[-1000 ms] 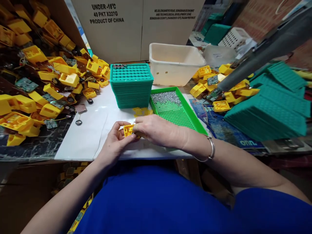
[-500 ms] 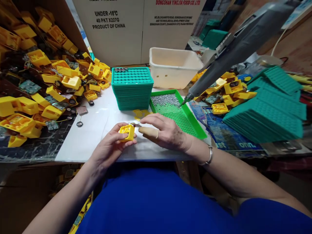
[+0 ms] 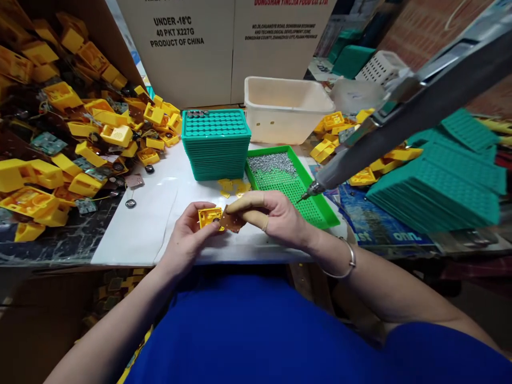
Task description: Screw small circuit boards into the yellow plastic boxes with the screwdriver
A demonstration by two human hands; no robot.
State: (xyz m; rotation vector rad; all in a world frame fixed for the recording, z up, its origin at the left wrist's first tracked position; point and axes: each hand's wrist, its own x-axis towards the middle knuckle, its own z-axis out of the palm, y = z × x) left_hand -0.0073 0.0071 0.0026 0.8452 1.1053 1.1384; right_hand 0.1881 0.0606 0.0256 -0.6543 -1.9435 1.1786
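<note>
In my left hand point(image 3: 191, 233) is a small yellow plastic housing point(image 3: 208, 215), its hollow side turned up and the thumb across its lower edge. My right hand point(image 3: 276, 217), with pale covers on the fingers, pinches a brown circuit board point(image 3: 232, 220) right beside the housing. The board is tilted and overlaps the housing's right edge; whether they touch I cannot tell. Small yellow flat pieces point(image 3: 232, 187) lie on the white sheet point(image 3: 136, 234) just beyond the hands.
A green tray point(image 3: 320, 205) with small metal screws lies ahead to the right, an electric screwdriver point(image 3: 340, 165) hanging over it. Behind stand a teal tray stack point(image 3: 218, 152) and a translucent bin point(image 3: 286, 120). Yellow housings with wired boards point(image 3: 116, 133) heap up at left; more teal trays point(image 3: 440, 181) lean right.
The brown board now shows in my right fingers, out to the right of the housing. My left hand has turned the housing so its inside faces up more. The screwdriver has swung slightly.
</note>
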